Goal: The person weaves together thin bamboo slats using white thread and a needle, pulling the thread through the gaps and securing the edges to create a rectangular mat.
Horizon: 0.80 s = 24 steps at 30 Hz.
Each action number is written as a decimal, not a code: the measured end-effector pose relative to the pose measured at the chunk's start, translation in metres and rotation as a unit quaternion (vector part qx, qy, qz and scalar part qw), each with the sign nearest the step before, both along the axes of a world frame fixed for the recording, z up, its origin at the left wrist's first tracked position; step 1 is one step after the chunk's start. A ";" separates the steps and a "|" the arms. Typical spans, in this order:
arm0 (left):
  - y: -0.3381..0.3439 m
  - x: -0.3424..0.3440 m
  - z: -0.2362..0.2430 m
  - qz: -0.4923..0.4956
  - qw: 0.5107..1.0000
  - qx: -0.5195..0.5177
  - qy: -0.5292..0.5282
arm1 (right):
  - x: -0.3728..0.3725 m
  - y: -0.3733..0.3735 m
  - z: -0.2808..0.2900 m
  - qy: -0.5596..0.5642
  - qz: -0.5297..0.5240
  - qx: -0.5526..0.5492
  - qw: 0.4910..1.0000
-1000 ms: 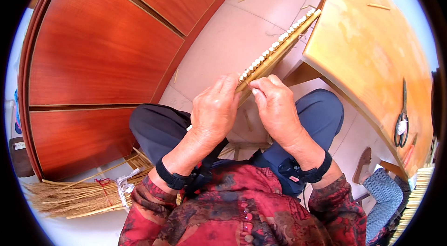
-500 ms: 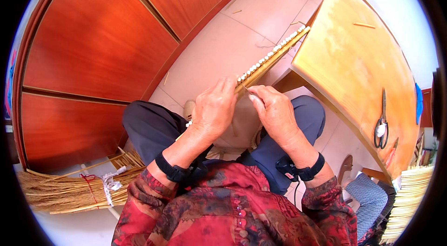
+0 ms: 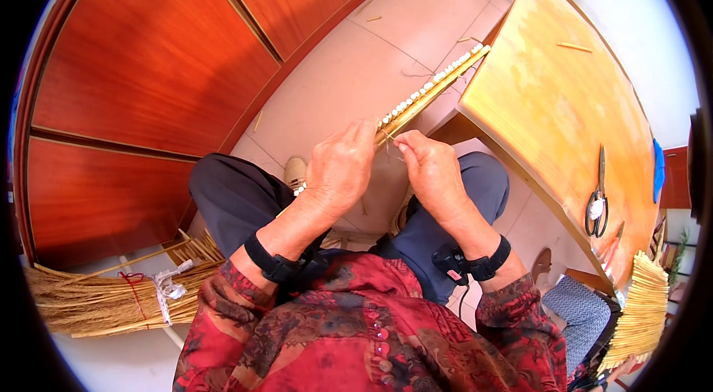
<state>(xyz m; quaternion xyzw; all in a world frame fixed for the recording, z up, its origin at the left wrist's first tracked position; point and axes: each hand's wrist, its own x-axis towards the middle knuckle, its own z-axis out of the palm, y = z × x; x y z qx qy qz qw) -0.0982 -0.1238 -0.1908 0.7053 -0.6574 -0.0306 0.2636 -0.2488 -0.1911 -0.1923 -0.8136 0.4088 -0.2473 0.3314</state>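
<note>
Shifted a little since the earlier frame: hands lower in view, more of the bench point(image 3: 549, 95) visible, the strip of bound straws point(image 3: 431, 91) still slanting up over the tiled floor point(image 3: 349, 73) toward the bench corner. Left hand point(image 3: 342, 165) wrapped in a closed grip around the near end of the strip; right hand point(image 3: 431, 169) pinching narrowly beside it, seemingly on a fine thread, too thin to confirm. Far stretch already bound with a row of pale knots; the part under the hands hidden, so remainder hard to judge. No containers in sight. Scissors point(image 3: 596, 195) lying on the bench; tied straw bundle point(image 3: 111, 295) on the floor at left.
</note>
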 end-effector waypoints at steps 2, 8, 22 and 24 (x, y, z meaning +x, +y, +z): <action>0.000 0.000 0.000 0.002 1.000 0.002 -0.002 | 0.000 0.000 -0.001 0.002 -0.001 -0.001 1.000; -0.001 0.000 -0.002 0.001 1.000 -0.010 -0.002 | 0.002 0.003 -0.004 0.003 -0.003 0.011 1.000; -0.003 -0.003 0.000 -0.020 0.997 -0.036 -0.060 | 0.016 -0.008 -0.002 0.005 -0.004 0.039 0.999; -0.004 -0.001 -0.001 -0.018 0.997 -0.035 -0.059 | 0.018 -0.008 0.004 0.025 -0.027 0.079 0.996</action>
